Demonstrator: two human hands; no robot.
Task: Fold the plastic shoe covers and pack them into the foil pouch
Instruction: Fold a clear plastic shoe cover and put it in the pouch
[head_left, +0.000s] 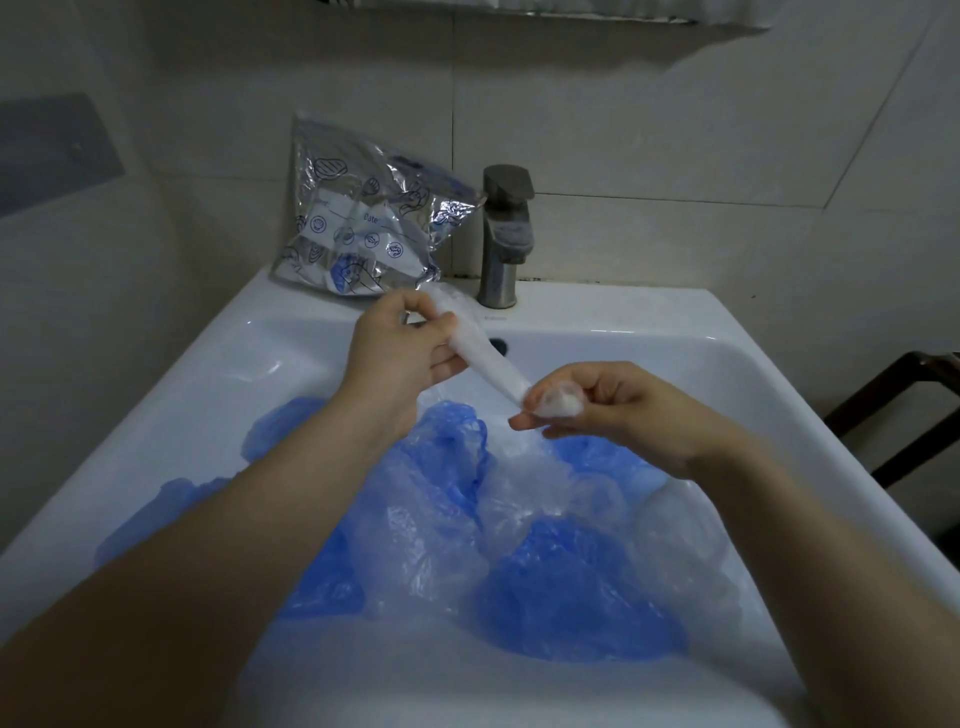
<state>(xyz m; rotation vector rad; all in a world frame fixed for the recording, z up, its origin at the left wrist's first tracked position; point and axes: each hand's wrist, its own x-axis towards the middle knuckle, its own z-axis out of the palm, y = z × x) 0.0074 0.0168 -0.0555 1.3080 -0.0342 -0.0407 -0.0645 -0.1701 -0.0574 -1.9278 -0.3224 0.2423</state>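
Observation:
A clear white shoe cover (485, 358), gathered into a narrow strip, stretches between both hands above the sink. My left hand (400, 348) grips its far end with curled fingers. My right hand (597, 408) pinches the near end, which is rolled into a small wad at the fingertips. Below them a heap of blue shoe covers (566, 587) and clear ones (524, 493) lies loose in the basin. The silver foil pouch (363, 218), printed with blue icons, leans against the wall on the sink's back left ledge, with some blue plastic showing at its right side.
The white ceramic sink (649, 322) fills the view. A metal faucet (506, 234) stands at the back centre, right beside the pouch. A tiled wall rises behind. A dark chair frame (904, 395) is at the right edge.

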